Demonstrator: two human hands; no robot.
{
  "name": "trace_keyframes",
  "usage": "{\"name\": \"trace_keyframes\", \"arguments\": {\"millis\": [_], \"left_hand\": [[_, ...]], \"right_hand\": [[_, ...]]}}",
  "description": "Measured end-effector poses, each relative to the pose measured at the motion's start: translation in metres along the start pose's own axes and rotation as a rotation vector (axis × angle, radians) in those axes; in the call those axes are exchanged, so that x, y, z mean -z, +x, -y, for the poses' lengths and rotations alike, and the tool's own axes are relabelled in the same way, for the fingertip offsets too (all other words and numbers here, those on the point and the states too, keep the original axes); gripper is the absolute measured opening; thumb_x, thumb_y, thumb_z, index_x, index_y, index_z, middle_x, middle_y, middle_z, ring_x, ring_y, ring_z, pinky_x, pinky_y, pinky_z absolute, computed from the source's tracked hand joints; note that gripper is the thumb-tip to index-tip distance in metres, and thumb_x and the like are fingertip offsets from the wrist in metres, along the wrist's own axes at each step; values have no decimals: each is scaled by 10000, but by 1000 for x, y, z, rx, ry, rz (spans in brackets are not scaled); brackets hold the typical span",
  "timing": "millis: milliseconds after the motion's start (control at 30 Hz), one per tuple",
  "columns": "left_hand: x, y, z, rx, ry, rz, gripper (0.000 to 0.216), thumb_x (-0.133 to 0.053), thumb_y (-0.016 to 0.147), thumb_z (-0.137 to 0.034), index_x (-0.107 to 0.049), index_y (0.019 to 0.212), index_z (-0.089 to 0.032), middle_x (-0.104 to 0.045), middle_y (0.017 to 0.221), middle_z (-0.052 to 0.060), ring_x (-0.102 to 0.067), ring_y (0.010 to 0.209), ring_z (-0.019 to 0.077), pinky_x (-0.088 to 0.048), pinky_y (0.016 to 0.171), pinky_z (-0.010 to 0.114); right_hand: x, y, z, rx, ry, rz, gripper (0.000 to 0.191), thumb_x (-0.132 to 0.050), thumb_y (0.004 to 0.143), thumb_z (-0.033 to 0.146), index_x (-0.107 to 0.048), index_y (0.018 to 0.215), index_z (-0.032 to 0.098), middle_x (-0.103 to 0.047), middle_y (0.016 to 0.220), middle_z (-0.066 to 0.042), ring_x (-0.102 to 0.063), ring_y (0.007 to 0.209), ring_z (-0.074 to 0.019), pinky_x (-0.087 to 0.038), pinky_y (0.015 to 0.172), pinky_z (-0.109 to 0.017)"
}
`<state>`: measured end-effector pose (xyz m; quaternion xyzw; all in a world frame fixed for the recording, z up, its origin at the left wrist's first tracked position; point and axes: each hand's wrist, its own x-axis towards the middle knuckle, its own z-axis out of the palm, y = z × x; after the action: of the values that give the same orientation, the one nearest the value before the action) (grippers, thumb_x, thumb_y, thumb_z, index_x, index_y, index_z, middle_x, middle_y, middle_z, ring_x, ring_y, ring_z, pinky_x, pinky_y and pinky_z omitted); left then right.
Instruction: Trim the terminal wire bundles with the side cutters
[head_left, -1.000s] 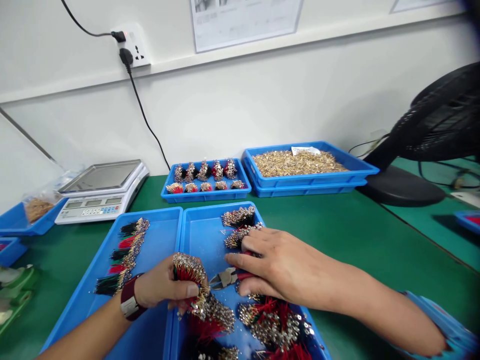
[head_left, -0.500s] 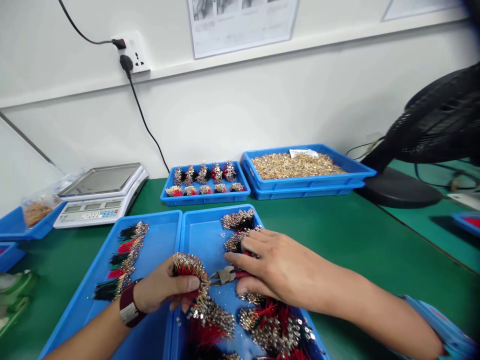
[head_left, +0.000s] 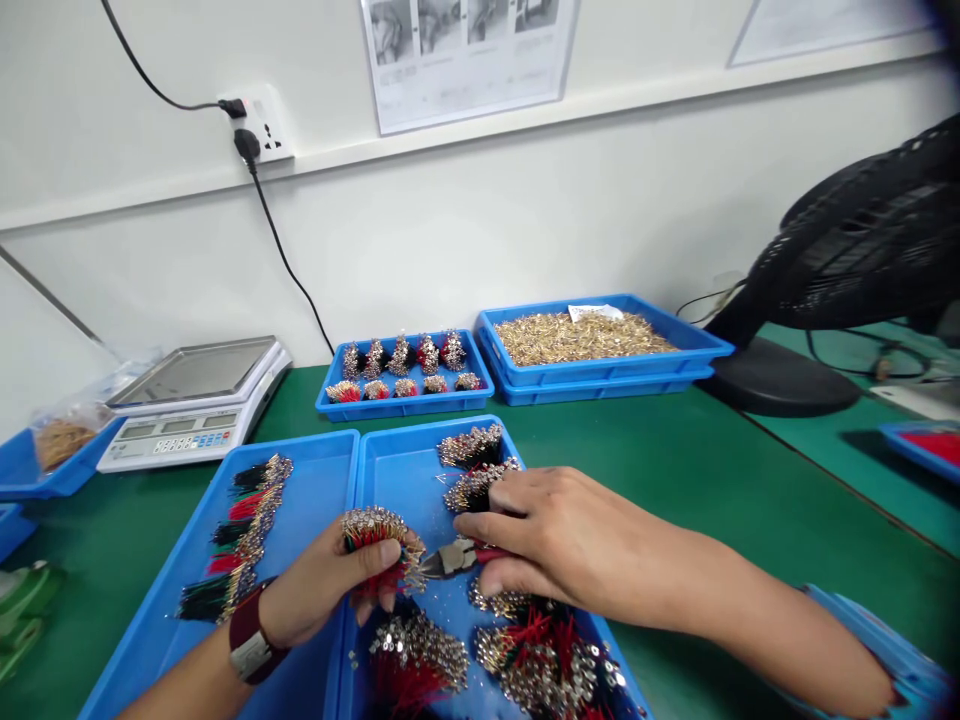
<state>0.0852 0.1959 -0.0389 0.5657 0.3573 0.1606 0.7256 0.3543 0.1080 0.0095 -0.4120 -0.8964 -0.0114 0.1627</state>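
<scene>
My left hand [head_left: 330, 575] is closed around a bundle of red wires with metal terminals [head_left: 381, 535], the terminal ends fanned upward. In my right hand [head_left: 547, 545] is a pair of cutting pliers [head_left: 448, 558] with red handles, mostly hidden by the fingers. The plier tips point left and come right up to the bundle's edge; whether they touch a terminal I cannot tell. Both hands are over the right blue tray [head_left: 405, 455], where more terminal-tipped bundles [head_left: 420, 645] of red and black wires lie below and to the right.
The left blue tray [head_left: 319, 465] holds a row of red and dark bundles [head_left: 247, 530]. Behind stand a weighing scale [head_left: 191, 400], a small tray of bundles [head_left: 409, 403] and stacked trays of loose gold terminals [head_left: 585, 338]. A black fan [head_left: 787, 375] stands at right.
The held bundle has lifted slightly clear of the bundle lying below it. My right hand still holds the pliers close beside it. The whole view has shifted a little.
</scene>
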Motion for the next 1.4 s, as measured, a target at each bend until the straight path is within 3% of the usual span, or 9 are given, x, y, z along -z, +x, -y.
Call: {"name": "trace_keyframes", "arguments": {"millis": [133,267,467,800,1100,1233,1400], "left_hand": [[-5,-2,2,15,86,2,569,-807,732,-671,-730,900,-134,-634,558,-25,-527,456,63,-389,383,127],[-7,-4,4,24,130,-26,561,-808,743,-645,-712,998,-155,-670,617,-28,-557,472,69,-378,377,128],[-8,-4,3,58,97,-3,486,-806,762,-606,-645,904,-170,-633,530,-61,-490,406,50,-352,356,123],[-13,-7,1,132,13,10,556,-808,706,-674,-585,851,-186,-658,494,-49,-389,307,38,-269,312,144],[-19,-2,-1,42,153,-171,624,-735,732,-750,-601,862,-155,-679,587,-19,-451,412,50,-323,402,169],[-15,-2,0,62,190,-166,631,-745,708,-758,-591,856,-164,-657,562,-33,-429,407,54,-309,398,173],[-13,-4,-2,87,212,-78,560,-761,731,-703,-588,823,-179,-611,508,-61,-380,370,49,-283,363,168]], "right_hand": [[-3,-1,-2,-43,-115,-33,458,-348,1086,527,-647,1175,191,-636,858,-53,-543,732,-200,-350,645,-341],[-8,-2,-4,-49,-155,-3,434,-334,1102,468,-635,1207,173,-650,863,-62,-563,720,-202,-358,629,-346],[-12,0,-2,-61,-149,4,428,-381,1085,496,-639,1217,182,-652,892,-64,-591,759,-218,-411,661,-362],[-18,1,-4,-80,-136,8,416,-436,1063,521,-658,1149,181,-641,891,-63,-589,789,-224,-428,694,-368],[-10,2,-1,-36,-52,61,389,-411,1085,488,-650,1026,186,-623,803,-36,-536,702,-186,-306,596,-346],[-7,1,0,-34,4,53,427,-393,1081,526,-655,1049,191,-619,802,-30,-536,699,-180,-312,596,-336],[-12,0,-3,-79,-132,-1,439,-407,1069,530,-667,1100,178,-633,863,-57,-577,756,-214,-379,664,-360]]}}
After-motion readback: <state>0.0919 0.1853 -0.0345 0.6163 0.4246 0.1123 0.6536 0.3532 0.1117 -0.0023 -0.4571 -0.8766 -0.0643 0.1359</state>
